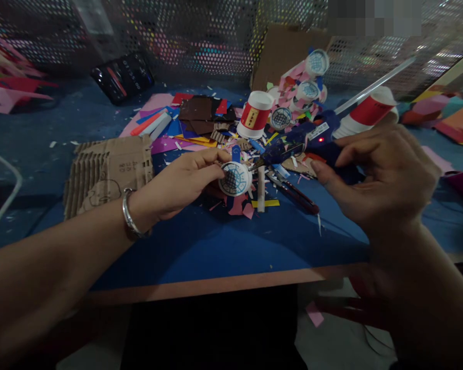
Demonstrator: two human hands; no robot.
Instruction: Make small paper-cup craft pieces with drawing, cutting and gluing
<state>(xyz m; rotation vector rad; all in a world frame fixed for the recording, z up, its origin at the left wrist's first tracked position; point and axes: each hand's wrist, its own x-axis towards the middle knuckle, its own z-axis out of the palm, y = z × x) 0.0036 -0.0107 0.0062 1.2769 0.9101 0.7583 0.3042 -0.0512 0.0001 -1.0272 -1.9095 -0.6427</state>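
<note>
A small white disc [238,179] with a blue grid drawn on it is pinched between the thumb and fingers of my left hand [187,177]. A blue tab stands up from the disc's top edge. My right hand [381,169] is closed around a dark blue hot glue gun [293,146], its red light lit and a clear glue stick [376,85] poking out of the back. The gun's nozzle tip is right at the disc's right edge; whether they touch I cannot tell. Part of the gun's handle is hidden by my right hand.
Paper scraps lie around the disc, with a utility knife [295,194] near them. Behind stand a red-and-white paper cup [255,114] and a decorated pink piece with white discs [307,93]. Corrugated cardboard [110,172] lies left, below a black digital clock [122,77].
</note>
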